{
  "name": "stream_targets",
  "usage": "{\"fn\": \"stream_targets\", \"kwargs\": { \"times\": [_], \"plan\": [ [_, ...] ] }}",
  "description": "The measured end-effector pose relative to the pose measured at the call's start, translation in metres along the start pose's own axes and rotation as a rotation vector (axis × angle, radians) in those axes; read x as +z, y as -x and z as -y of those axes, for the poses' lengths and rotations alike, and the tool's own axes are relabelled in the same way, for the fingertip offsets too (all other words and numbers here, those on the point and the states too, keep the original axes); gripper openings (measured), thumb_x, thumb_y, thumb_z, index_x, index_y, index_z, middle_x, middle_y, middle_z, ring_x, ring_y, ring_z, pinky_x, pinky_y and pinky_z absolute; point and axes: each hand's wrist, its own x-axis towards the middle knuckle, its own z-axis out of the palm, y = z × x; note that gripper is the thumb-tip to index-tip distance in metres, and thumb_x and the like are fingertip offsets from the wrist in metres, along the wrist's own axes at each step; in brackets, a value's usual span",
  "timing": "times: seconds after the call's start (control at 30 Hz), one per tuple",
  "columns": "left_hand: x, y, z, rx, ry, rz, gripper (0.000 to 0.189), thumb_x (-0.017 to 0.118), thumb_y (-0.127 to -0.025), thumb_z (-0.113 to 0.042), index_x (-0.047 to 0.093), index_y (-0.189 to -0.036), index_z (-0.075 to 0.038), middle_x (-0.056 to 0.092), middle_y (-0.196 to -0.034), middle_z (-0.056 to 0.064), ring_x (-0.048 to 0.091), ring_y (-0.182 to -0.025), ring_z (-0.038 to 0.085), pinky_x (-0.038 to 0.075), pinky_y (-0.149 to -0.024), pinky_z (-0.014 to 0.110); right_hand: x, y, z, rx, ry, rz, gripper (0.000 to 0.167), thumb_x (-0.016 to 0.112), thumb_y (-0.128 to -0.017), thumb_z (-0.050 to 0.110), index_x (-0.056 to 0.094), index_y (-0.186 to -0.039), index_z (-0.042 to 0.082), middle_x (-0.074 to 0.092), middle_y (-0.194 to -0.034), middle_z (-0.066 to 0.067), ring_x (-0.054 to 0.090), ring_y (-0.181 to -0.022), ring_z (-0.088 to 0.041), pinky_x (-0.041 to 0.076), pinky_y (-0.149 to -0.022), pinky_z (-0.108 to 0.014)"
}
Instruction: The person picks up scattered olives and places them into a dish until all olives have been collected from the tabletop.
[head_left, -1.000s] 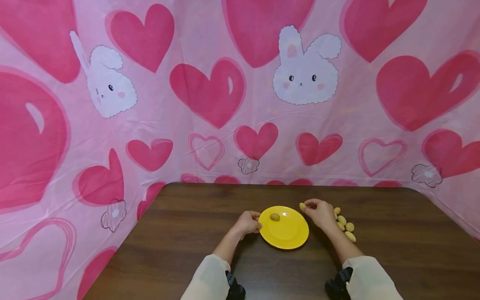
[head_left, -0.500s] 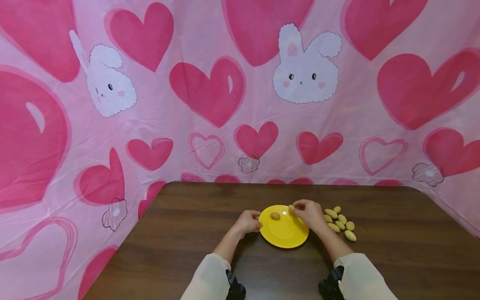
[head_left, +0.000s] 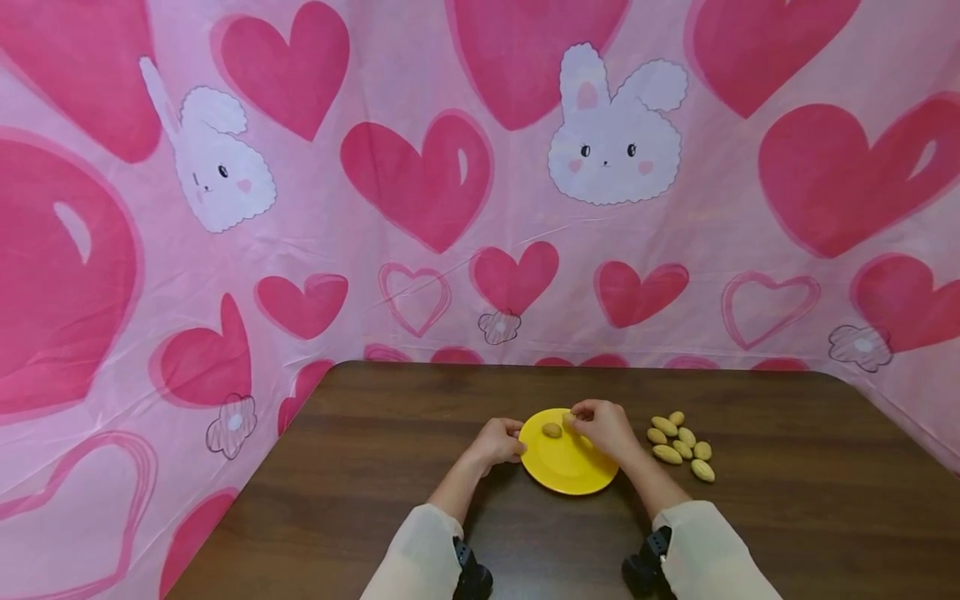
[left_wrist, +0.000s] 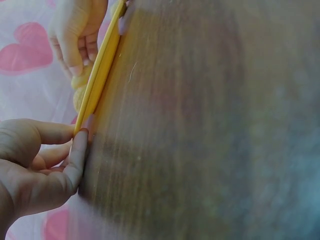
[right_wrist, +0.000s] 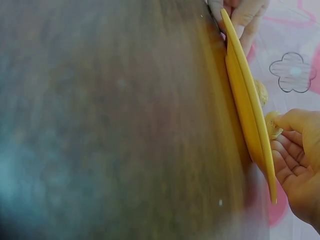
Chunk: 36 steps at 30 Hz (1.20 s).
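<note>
A yellow plate (head_left: 570,477) lies on the table, and one oval tan nut in its shell (head_left: 552,430) rests near its far left part. My left hand (head_left: 497,443) pinches the plate's left rim; in the left wrist view the thumb and fingers (left_wrist: 50,132) stand on either side of the edge. Over the far side of the plate, my right hand (head_left: 606,429) pinches a second nut (right_wrist: 272,125) between thumb and fingertips, close beside the first. Whether the held nut touches the plate I cannot tell.
Several more nuts (head_left: 667,454) lie in a loose group on the dark wooden table (head_left: 795,467), to the right of the plate. Behind the table's far edge hangs a pink cloth (head_left: 525,225) with hearts and rabbits. Each wrist wears a black camera (head_left: 472,571).
My right hand has moved left with the pinched nut, from beyond the plate's right edge to over its far side. The left hand has stayed on the rim.
</note>
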Motion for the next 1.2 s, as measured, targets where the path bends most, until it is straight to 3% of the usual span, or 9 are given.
{"fn": "stream_targets", "kwargs": {
  "times": [0.63, 1.2],
  "plan": [
    [0.0004, -0.002, 0.002, 0.006, -0.015, -0.002, 0.035, 0.06, -0.081, 0.011, 0.056, -0.116, 0.012, 0.059, -0.089, 0.011, 0.062, -0.079, 0.022, 0.056, -0.069, 0.035, 0.0084, -0.0023, 0.0022, 0.001, 0.061, 0.01, 0.016, 0.072, -0.08, 0.013, 0.069, -0.091, 0.001, 0.062, -0.077, -0.002, 0.053, -0.072, -0.017, 0.051, -0.068, -0.031],
    [0.0004, -0.0015, 0.0011, 0.003, -0.017, -0.001, 0.034, 0.06, -0.081, 0.011, 0.057, -0.115, 0.011, 0.059, -0.089, 0.011, 0.062, -0.079, 0.021, 0.056, -0.069, 0.035, 0.0043, -0.0013, 0.0062, 0.007, 0.051, 0.056, 0.019, 0.071, -0.081, 0.013, 0.068, -0.094, -0.001, 0.061, -0.078, -0.003, 0.052, -0.072, -0.018, 0.049, -0.064, -0.028]
  ]
}}
